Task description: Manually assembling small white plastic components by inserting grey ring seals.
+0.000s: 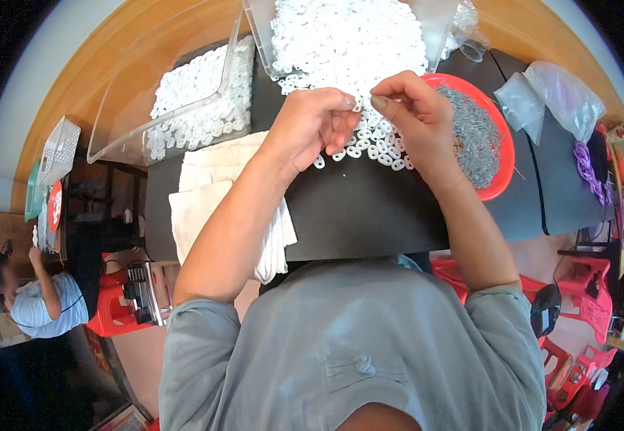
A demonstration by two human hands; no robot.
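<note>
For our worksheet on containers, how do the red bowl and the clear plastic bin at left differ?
The red bowl is round; the clear plastic bin has straighter sides. The bowl looks opaque; the bin is see-through. The bowl holds thin grey pieces; the bin holds white oval pieces. Both contain many small loose items.

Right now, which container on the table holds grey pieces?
The round red bowl, to the right of the right hand; the plastic boxes hold white pieces instead.

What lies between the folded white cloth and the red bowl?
Loose white oval pieces lie there on the dark table in the head view, the left hand and right hand raised over that stretch.
</note>
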